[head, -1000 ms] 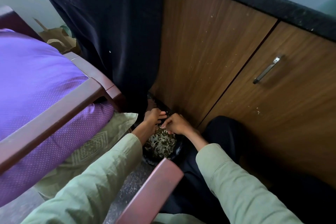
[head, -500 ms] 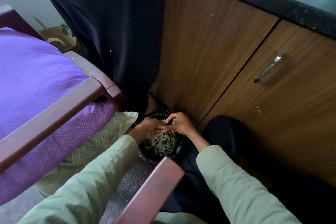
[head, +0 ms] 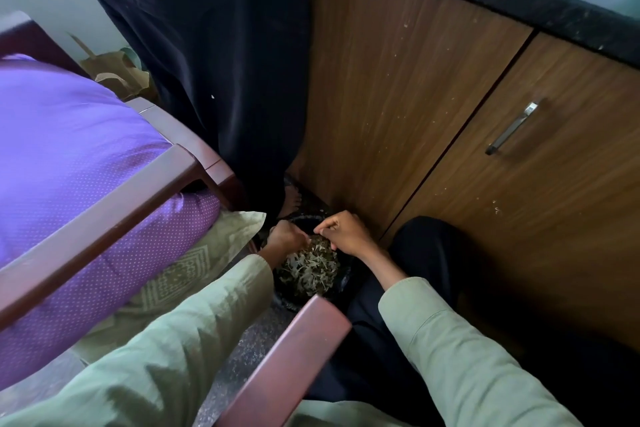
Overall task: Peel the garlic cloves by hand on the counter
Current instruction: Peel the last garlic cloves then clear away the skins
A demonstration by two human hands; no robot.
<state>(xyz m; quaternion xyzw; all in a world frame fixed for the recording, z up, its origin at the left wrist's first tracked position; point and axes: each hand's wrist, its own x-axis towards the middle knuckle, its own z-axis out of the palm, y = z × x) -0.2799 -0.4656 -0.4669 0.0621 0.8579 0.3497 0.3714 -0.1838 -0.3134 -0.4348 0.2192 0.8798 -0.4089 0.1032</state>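
Purple cushion [head: 69,156] fills the chair on the left. Next along, the left hand [head: 285,237] hangs curled over the near rim of a dark bin [head: 294,302] heaped with papery garlic skins [head: 308,267]; whether it holds a clove I cannot tell. Just across, the right hand [head: 346,234] has fingertips drawn together, seemingly pinching something tiny, too small to name. No clove shows plainly. I'd judge one light, firm, slick once bared, its brittle skin best nipped at the pointed tip. Wooden cabinet doors [head: 519,184] stand rightmost.
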